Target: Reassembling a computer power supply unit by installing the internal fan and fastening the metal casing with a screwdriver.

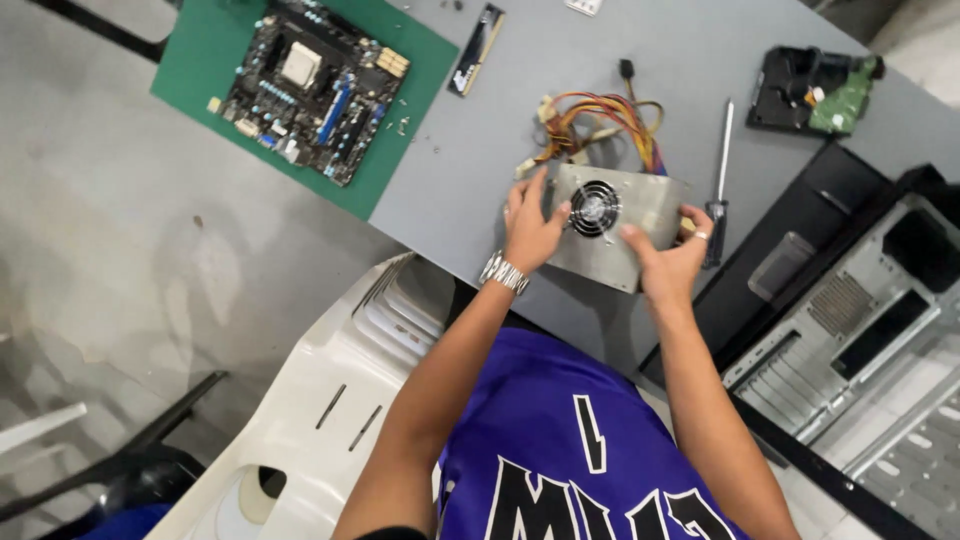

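Purple-shirted person seated at a grey table (480, 130). Left hand (528, 232) and right hand (668, 262) clamp opposite sides of a metal power supply unit (612, 225) with its fan grille facing up, resting near the table's front edge. Its coloured cable bundle (600, 125) trails loose behind. Beside it lie a screwdriver (721, 180) and the open computer case (860, 330); farther off, a motherboard (312, 88) rests on a green mat (205, 50), apparently already removed.

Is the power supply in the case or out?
Out. The power supply sits on the grey table, held by the left hand and right hand; the open computer case lies apart, beside it.
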